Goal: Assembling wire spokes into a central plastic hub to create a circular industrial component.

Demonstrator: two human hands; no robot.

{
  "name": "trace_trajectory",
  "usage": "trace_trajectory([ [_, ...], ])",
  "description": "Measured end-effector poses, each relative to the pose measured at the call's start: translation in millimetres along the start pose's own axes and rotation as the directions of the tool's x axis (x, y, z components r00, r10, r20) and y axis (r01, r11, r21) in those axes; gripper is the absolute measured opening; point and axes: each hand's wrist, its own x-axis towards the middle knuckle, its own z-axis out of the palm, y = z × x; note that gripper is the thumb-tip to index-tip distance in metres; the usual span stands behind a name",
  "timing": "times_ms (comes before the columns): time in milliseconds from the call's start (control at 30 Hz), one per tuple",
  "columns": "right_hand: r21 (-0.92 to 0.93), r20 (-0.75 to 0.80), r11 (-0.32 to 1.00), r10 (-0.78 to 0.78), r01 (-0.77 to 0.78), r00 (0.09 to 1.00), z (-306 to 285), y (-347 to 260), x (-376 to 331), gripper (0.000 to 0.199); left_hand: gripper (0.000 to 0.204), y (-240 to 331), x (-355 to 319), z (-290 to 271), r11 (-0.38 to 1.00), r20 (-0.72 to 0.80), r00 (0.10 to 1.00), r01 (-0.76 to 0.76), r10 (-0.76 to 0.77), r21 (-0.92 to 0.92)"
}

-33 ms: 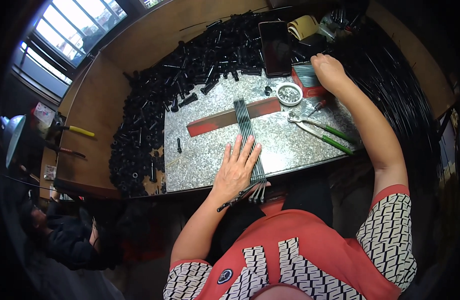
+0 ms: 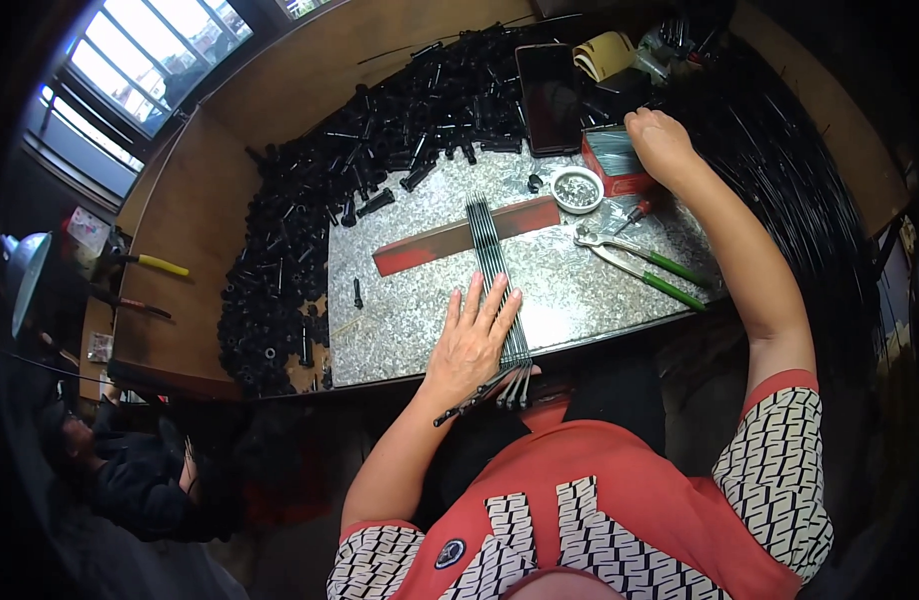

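Observation:
My left hand (image 2: 469, 345) lies with fingers stretched over a bundle of thin dark rods (image 2: 487, 240). A fingertip shows at the bundle's far side, so the hand clasps it at the table's front edge. The rods' knobbed, bent ends stick out past that edge, and their far part rests across a worn red-brown bar (image 2: 420, 250). Up at the right, my right hand (image 2: 660, 140) is closed, fingers curled down, beside an open red box (image 2: 620, 180) of thin pale strips. Whatever those fingers hold is hidden.
Green-handled pliers (image 2: 650, 270), a red-handled tool (image 2: 637, 211) and a white dish (image 2: 579, 190) of small bits lie right of the bar. A phone (image 2: 550, 100) stands behind. Black tubular parts (image 2: 380, 140) heap at back and left; long black rods (image 2: 780, 150) fill the right. A person (image 2: 130, 480) sits lower left.

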Motion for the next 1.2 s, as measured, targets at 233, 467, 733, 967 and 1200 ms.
trace_trajectory([
  [233,0.383,-0.132,0.904,-0.148,0.188,0.980,-25,-48,-6,0.013,0.103,1,-2,-5,1.000,0.018,1.000,0.021,-0.021,-0.002],
  [467,0.412,-0.174,0.786,-0.428,0.461,0.887,-6,-125,-11,0.018,0.100,5,0,-3,1.000,-0.008,1.000,0.027,-0.027,0.012],
  [733,0.281,-0.148,0.838,-0.443,0.467,0.884,11,-133,-11,0.031,0.101,5,-1,-1,1.000,-0.022,1.000,0.018,-0.018,0.010],
  [967,0.273,-0.172,0.840,-0.438,0.469,0.883,12,-136,-11,0.032,0.100,4,-1,-1,1.000,-0.025,1.000,0.015,-0.015,0.016],
  [1200,0.248,-0.174,0.853,-0.428,0.460,0.887,13,-134,-11,0.032,0.099,4,0,-2,1.000,-0.021,1.000,0.014,-0.014,0.008],
])
